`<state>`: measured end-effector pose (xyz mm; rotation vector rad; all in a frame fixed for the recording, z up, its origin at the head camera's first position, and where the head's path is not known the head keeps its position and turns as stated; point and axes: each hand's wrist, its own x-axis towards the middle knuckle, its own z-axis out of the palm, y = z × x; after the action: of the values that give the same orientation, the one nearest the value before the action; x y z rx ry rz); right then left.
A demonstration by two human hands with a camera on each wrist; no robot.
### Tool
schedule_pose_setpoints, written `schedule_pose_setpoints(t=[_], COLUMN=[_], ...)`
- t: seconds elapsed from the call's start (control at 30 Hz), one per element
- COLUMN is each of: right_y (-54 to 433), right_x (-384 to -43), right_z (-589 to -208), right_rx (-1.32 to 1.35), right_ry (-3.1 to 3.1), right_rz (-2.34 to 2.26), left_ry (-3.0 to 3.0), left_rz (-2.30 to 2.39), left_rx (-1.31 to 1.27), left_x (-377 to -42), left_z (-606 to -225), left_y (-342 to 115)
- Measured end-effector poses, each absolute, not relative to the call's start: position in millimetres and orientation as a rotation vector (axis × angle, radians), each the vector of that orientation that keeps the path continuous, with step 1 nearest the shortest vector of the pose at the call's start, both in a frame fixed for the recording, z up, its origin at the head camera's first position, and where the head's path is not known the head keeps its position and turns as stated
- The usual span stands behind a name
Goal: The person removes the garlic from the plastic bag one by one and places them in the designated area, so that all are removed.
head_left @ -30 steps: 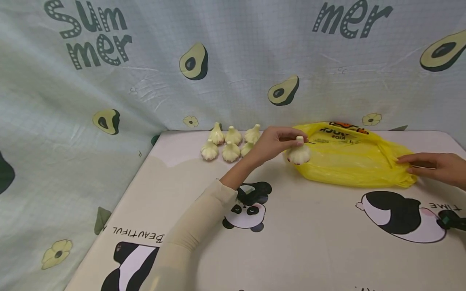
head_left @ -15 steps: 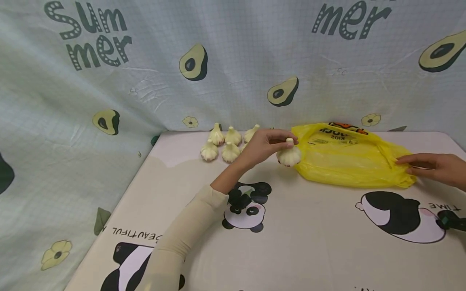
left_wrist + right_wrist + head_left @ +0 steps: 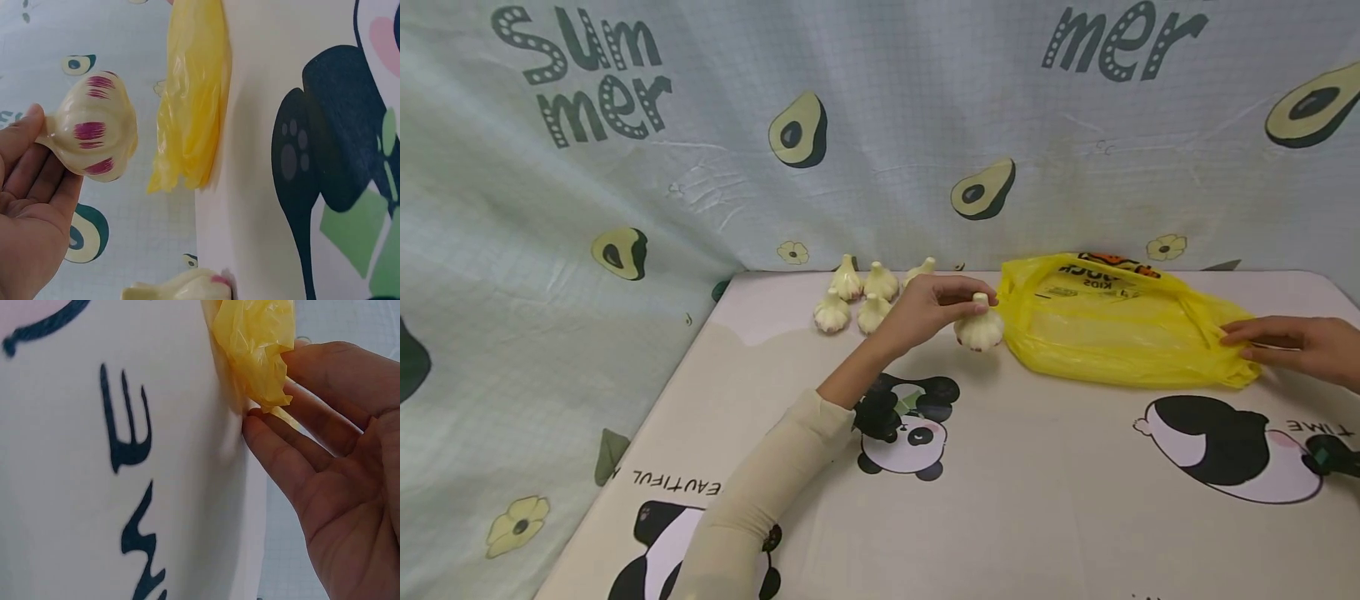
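Note:
My left hand (image 3: pixel 934 310) pinches a garlic bulb (image 3: pixel 979 329) by its neck, close to the left end of a yellow plastic bag (image 3: pixel 1097 329). In the left wrist view this bulb (image 3: pixel 94 128) looks glossy and cream, with purple streaks; the thumb is on its stem. The bag lies flat on the table. At its right end, the fingertips of my right hand (image 3: pixel 1303 343) touch the plastic. The right wrist view shows that hand's (image 3: pixel 350 444) fingers fairly straight, with a gap between thumb and fingers, against the crumpled bag end (image 3: pixel 259 356).
Several more garlic bulbs (image 3: pixel 847 279) stand in rows at the back left of the table (image 3: pixel 1037 483), partly covered by my left hand. An avocado-print sheet (image 3: pixel 880 125) hangs behind the table. A dark object (image 3: pixel 1333 457) enters at the right edge.
My left hand has moved left and slightly toward me with the garlic bulb, from over the bag's left edge to just beside it. The right hand and bag have stayed put.

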<state>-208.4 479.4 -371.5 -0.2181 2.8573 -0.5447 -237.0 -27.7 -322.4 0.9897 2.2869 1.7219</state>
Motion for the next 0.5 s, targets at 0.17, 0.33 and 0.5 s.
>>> schedule_pose_setpoints(t=[0.17,0.33,0.5], right_y=[480.6,481.7,482.1], right_x=[-209.0,-209.8,-209.3], right_z=[-370.2,-370.9,-371.2], right_rx=[-0.200,-0.205,-0.214], right_ry=[2.841,2.844,2.845], right_rz=[-0.545,-0.519,-0.511], left_ry=[2.284,2.287,2.307], left_rz=[1.740,1.765,1.766], left_rx=[1.001,0.980,0.971], left_x=[-235.6,-234.0,-232.1], left_z=[-321.2,-321.8,-322.9], left_y=[-36.8,-46.7,-56.7])
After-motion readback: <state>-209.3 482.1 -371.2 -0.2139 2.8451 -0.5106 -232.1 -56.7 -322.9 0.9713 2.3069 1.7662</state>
